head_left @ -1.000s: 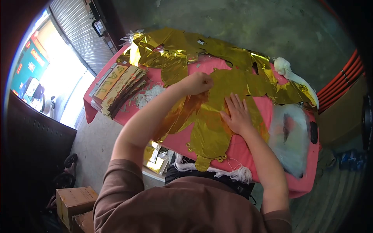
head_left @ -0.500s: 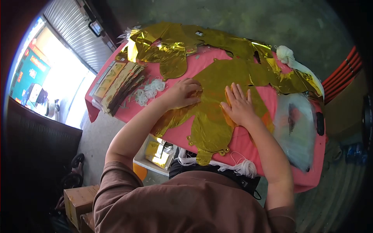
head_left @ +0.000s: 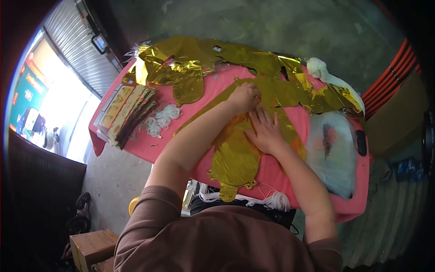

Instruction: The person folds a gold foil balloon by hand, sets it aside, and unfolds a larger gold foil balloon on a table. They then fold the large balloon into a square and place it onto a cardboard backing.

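Note:
A flat gold foil sheet [head_left: 235,158] with rounded lobes and small tabs lies across the pink tablecloth [head_left: 210,97]. My left hand [head_left: 245,97] is on the upper middle of the foil with its fingers curled; whether it pinches the foil is hidden. Just below and to the right, my right hand [head_left: 265,131] lies flat on the same foil, fingers spread. The two hands are close together, the left one farther from my body. More crumpled gold foil [head_left: 181,68] runs along the table's far edge.
On the left are a stack of cardboard pieces [head_left: 129,113] and loose white string [head_left: 161,119]. A clear plastic bag pile [head_left: 333,154] lies at the right, near a black object [head_left: 361,143]. White cloth [head_left: 317,68] sits at the far right. A string bundle [head_left: 276,201] rests at the near edge.
My left hand has moved right and away from my body over the foil, closer to my right hand. My right hand stays flat on the foil. The whole view has shifted slightly.

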`<move>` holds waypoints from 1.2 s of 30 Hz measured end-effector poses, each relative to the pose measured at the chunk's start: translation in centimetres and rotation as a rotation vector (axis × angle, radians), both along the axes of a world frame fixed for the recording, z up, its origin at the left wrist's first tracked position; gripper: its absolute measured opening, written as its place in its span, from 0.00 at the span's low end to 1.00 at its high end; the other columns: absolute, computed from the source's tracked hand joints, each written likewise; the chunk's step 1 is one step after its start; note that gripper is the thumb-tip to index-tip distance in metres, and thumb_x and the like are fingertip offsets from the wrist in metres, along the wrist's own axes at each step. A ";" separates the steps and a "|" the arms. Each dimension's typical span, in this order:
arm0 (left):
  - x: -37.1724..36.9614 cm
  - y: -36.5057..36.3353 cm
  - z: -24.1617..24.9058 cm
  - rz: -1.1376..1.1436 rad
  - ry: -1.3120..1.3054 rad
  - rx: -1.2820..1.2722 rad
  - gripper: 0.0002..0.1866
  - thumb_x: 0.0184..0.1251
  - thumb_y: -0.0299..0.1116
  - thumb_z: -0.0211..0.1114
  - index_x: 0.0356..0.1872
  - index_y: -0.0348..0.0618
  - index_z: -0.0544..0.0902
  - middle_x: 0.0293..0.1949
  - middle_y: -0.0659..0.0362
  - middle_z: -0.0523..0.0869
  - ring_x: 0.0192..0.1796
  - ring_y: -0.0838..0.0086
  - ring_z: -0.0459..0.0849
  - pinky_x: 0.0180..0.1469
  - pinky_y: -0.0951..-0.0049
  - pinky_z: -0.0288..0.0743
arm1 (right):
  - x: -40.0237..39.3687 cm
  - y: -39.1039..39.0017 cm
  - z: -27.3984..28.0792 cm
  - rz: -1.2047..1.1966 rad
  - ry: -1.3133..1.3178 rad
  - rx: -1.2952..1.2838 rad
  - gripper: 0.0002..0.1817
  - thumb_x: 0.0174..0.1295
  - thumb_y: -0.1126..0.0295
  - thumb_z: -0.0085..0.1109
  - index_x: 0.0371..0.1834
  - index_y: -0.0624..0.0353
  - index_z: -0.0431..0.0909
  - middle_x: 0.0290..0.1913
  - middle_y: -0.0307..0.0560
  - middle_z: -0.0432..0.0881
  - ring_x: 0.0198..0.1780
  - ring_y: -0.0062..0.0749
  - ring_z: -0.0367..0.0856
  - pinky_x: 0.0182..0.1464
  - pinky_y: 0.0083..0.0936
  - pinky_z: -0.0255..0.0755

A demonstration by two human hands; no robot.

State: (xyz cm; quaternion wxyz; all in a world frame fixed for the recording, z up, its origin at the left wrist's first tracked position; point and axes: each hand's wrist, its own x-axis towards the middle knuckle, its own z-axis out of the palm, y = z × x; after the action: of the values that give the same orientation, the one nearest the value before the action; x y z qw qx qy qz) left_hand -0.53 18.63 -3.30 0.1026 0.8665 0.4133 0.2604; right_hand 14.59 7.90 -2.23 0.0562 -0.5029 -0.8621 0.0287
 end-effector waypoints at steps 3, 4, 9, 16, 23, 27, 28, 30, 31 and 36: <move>0.5 -0.1 -1.0 0.069 -0.151 0.114 0.10 0.57 0.36 0.62 0.39 0.47 0.80 0.44 0.54 0.77 0.49 0.57 0.75 0.50 0.60 0.69 | 0.1 0.1 -0.4 -0.003 0.086 0.034 0.38 0.64 0.45 0.41 0.72 0.56 0.49 0.72 0.55 0.49 0.74 0.47 0.45 0.70 0.55 0.35; 0.4 -0.1 -1.0 0.081 -0.139 0.126 0.10 0.57 0.37 0.62 0.39 0.48 0.80 0.44 0.55 0.77 0.50 0.57 0.74 0.50 0.59 0.68 | 0.1 0.2 -0.5 0.007 0.090 0.041 0.37 0.64 0.45 0.40 0.72 0.55 0.50 0.72 0.55 0.50 0.74 0.46 0.45 0.70 0.55 0.34; 0.5 -0.3 -1.0 0.113 -0.078 0.115 0.13 0.59 0.39 0.61 0.43 0.49 0.78 0.46 0.57 0.75 0.52 0.59 0.72 0.53 0.58 0.66 | 0.6 0.5 0.6 0.005 0.157 0.049 0.33 0.65 0.49 0.43 0.69 0.58 0.55 0.71 0.55 0.54 0.72 0.45 0.51 0.71 0.48 0.41; 0.5 -0.8 -0.8 0.121 0.009 0.143 0.15 0.59 0.45 0.60 0.45 0.54 0.79 0.45 0.60 0.76 0.52 0.63 0.72 0.54 0.59 0.66 | 5.1 3.1 2.9 -0.244 0.555 -0.058 0.25 0.58 0.64 0.56 0.56 0.67 0.68 0.55 0.59 0.73 0.57 0.49 0.72 0.58 0.34 0.66; 0.7 -0.6 -0.8 0.135 0.085 0.165 0.17 0.60 0.49 0.57 0.49 0.60 0.79 0.48 0.61 0.75 0.54 0.64 0.71 0.56 0.60 0.64 | 7.1 5.3 2.6 -0.405 0.113 -0.125 0.25 0.46 0.58 0.66 0.40 0.69 0.75 0.41 0.59 0.80 0.42 0.45 0.80 0.44 0.34 0.72; 0.7 -0.7 -0.7 0.147 0.107 0.136 0.18 0.61 0.49 0.56 0.50 0.60 0.79 0.50 0.61 0.75 0.55 0.64 0.71 0.58 0.60 0.63 | 7.4 5.9 4.5 -0.391 0.138 -0.417 0.24 0.43 0.60 0.67 0.36 0.71 0.77 0.38 0.60 0.81 0.38 0.46 0.82 0.42 0.33 0.75; 0.7 -0.8 -0.7 0.143 0.108 0.134 0.18 0.61 0.49 0.56 0.50 0.60 0.79 0.50 0.61 0.75 0.55 0.64 0.71 0.58 0.60 0.63 | 7.7 6.2 4.2 -0.360 0.202 -0.443 0.21 0.42 0.59 0.68 0.28 0.69 0.77 0.29 0.54 0.79 0.30 0.37 0.78 0.34 0.30 0.71; 0.8 -0.9 -0.5 0.159 0.143 0.132 0.18 0.62 0.49 0.56 0.52 0.61 0.78 0.50 0.61 0.75 0.56 0.65 0.70 0.59 0.60 0.62 | 8.4 6.6 3.5 -0.330 0.262 -0.467 0.19 0.40 0.58 0.70 0.21 0.66 0.78 0.20 0.49 0.77 0.22 0.27 0.75 0.26 0.27 0.67; 0.8 -0.9 -0.5 0.158 0.140 0.132 0.18 0.62 0.49 0.56 0.52 0.61 0.78 0.50 0.61 0.75 0.56 0.65 0.70 0.59 0.60 0.62 | 8.3 6.5 4.0 -0.335 0.280 -0.471 0.17 0.42 0.59 0.69 0.22 0.65 0.79 0.20 0.47 0.78 0.23 0.26 0.75 0.26 0.27 0.67; 0.8 -0.9 -0.6 0.166 0.189 0.142 0.19 0.65 0.50 0.52 0.55 0.63 0.77 0.51 0.61 0.74 0.56 0.65 0.69 0.59 0.60 0.61 | 8.6 6.6 4.9 -0.393 0.400 -0.716 0.13 0.48 0.66 0.67 0.31 0.65 0.80 0.27 0.41 0.81 0.28 0.20 0.77 0.30 0.22 0.70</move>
State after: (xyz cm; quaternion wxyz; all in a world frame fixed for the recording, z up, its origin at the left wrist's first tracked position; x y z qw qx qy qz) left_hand 0.28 17.74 -3.85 -0.0202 0.8550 0.4720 0.2140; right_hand 23.22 14.53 2.71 0.0487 -0.6291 -0.6583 0.4105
